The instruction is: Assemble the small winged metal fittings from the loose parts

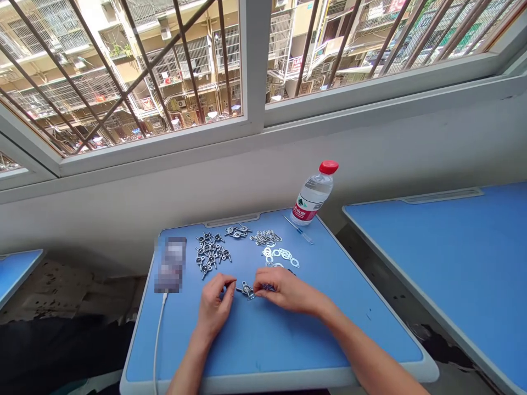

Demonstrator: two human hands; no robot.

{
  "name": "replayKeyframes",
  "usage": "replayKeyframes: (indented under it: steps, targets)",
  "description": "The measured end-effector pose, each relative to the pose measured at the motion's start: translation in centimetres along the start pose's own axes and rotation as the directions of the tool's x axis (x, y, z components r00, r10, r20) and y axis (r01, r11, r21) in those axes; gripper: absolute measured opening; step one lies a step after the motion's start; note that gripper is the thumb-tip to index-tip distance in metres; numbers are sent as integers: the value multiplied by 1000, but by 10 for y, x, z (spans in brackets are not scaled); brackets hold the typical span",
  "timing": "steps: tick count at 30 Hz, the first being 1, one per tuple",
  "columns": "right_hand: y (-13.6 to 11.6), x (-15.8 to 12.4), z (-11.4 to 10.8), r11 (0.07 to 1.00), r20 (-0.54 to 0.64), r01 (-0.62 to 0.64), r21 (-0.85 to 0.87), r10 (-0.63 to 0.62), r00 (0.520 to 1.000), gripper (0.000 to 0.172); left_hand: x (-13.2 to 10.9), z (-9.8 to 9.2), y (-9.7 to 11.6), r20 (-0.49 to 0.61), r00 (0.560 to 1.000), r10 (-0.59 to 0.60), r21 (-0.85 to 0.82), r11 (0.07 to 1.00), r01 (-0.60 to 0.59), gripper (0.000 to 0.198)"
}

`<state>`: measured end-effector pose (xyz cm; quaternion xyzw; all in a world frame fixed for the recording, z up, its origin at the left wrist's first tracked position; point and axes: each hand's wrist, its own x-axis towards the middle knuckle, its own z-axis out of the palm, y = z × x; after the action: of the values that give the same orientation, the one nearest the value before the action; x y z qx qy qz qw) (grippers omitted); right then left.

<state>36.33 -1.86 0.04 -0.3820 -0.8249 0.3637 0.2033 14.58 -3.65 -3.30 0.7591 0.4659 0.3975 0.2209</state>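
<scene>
A small metal fitting (246,289) with a round body, a ring lug and a thin stem is held low over the blue desk, between my two hands. My left hand (214,304) pinches it at the stem on the left, thumb and forefinger close together. On its other side my right hand (282,289) is closed, with fingertips at the fitting's right edge; they hide part of it. Beyond my left hand lies a cluster of similar fittings with dark round centres (212,251). Flat silvery plates with holes (284,254) lie just beyond my right hand, partly covered by it.
Farther back are more metal fittings (237,231) and a pile of looped metal pieces (267,237). A water bottle (312,197) and a pen (300,230) occupy the back right. A blurred phone (171,265) with a white cable (160,329) lies left on the desk (288,351).
</scene>
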Motion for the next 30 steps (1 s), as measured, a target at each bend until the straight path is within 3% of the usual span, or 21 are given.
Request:
replayKeyframes:
  steps: [4,9,14,16,18,22,25,30]
  targets:
    - [-1,-1,-1,1000,21,-7,-3,7,1000,20,1,0,0,15,1000,7,-17,1000,-7,18]
    - [-4,1,-1,992,-47,-121,27,122,991,13,2,0,5,70,997,42,-64,997,-38,16]
    - [-4,5,9,994,-111,-70,81,79,991,11,1,4,7,91,991,97,-55,994,-93,20]
    - [-6,7,14,990,-163,-48,135,70,984,10,1,6,4,82,996,41,-107,994,-32,23]
    - [-8,9,18,978,-204,-52,203,94,974,7,2,7,1,73,994,-87,-227,969,101,23]
    - [-12,12,22,964,-235,-59,258,122,964,4,1,8,-5,163,936,-312,-510,785,351,29]
    - [-13,13,26,965,-260,-26,261,97,961,9,1,11,-4,222,908,-356,-600,685,415,34]
    - [-13,15,29,935,-305,27,353,88,948,13,0,13,2,259,895,-363,-618,650,442,38]
